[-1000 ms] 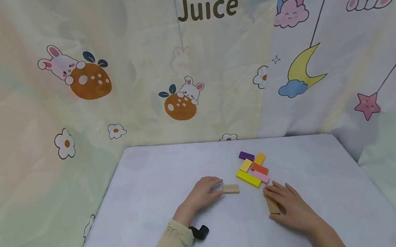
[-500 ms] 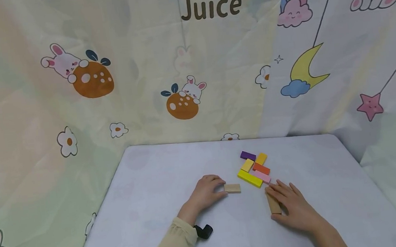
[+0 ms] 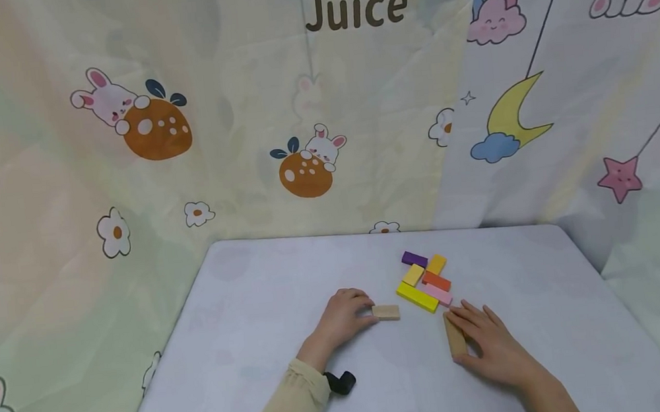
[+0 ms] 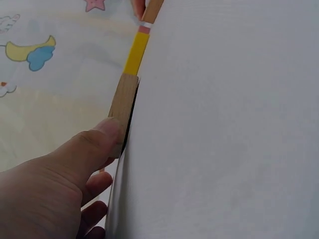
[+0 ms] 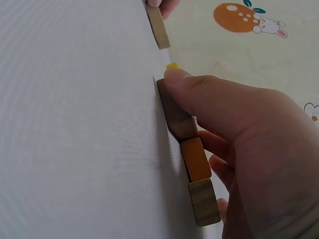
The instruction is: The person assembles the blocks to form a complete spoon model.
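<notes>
My left hand [image 3: 342, 316] pinches the left end of a small plain wooden block [image 3: 386, 313], with the thumb on its near side in the left wrist view. The right hand [image 3: 491, 344] grips a longer plain wooden block [image 3: 455, 336] that stretches away from me, thumb at its near end. Beside that block, the right wrist view shows an orange block [image 5: 196, 159] and another wooden block [image 5: 204, 202] in a row, which the right hand hides from the head view. A yellow block [image 3: 417, 297] lies between and beyond the hands.
Beyond the hands, pink [image 3: 435, 294], orange-red [image 3: 436, 280], pale yellow [image 3: 413, 274], amber [image 3: 436, 264] and purple [image 3: 415, 259] blocks lie flat in a cluster. A white cloth covers the table [image 3: 277, 277]. A printed curtain [image 3: 245, 194] hangs behind its far edge.
The head view has shifted slightly. Both hands and their wooden blocks stay in nearly the same places on the table; the right thumb has moved slightly at its block's near end.
</notes>
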A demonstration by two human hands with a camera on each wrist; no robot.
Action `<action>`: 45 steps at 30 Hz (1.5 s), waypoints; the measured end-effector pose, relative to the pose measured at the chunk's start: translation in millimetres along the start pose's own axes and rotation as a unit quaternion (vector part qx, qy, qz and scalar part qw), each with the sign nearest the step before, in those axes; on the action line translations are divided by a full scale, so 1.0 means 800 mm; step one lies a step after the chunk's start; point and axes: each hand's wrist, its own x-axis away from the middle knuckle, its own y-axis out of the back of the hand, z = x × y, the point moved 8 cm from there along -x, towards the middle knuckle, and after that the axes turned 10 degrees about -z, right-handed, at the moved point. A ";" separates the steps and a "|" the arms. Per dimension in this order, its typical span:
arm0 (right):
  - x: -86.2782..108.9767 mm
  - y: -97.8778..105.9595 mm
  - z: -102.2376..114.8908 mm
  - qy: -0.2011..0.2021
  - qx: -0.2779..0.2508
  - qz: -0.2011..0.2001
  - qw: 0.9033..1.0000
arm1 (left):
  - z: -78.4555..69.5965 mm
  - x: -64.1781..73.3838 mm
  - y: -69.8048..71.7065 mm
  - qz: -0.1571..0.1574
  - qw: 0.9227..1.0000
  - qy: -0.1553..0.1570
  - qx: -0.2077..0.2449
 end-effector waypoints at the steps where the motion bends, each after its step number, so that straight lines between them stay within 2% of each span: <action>1: 0.000 0.000 0.000 0.001 0.001 -0.002 1.000 | 0.003 0.000 0.001 -0.001 1.000 0.001 0.004; 7: 0.000 0.000 -0.003 0.010 0.005 -0.013 1.000 | 0.025 -0.001 0.013 -0.008 0.999 0.022 0.026; 12: 0.000 0.001 -0.001 0.017 0.003 -0.020 1.000 | 0.044 0.000 0.021 -0.001 0.998 0.049 0.048; 16: 0.000 0.001 -0.001 0.020 0.000 -0.020 1.000 | 0.056 0.001 0.023 0.005 0.997 0.059 0.053; 23: -0.002 0.000 0.001 0.022 0.003 -0.016 1.000 | 0.066 0.004 0.027 -0.011 0.996 0.056 0.063; 28: -0.005 0.005 0.007 0.035 0.005 -0.031 0.999 | 0.070 0.006 0.024 -0.012 0.995 0.064 0.077; 34: -0.017 0.015 0.032 0.048 0.002 -0.047 0.998 | 0.072 0.007 0.021 -0.018 0.995 0.067 0.078; 39: -0.038 0.010 0.062 0.043 0.008 -0.024 0.999 | 0.073 0.007 0.022 -0.023 0.995 0.066 0.074; 45: -0.061 -0.009 0.099 0.053 -0.009 -0.001 0.999 | 0.072 0.009 0.021 -0.030 0.996 0.061 0.060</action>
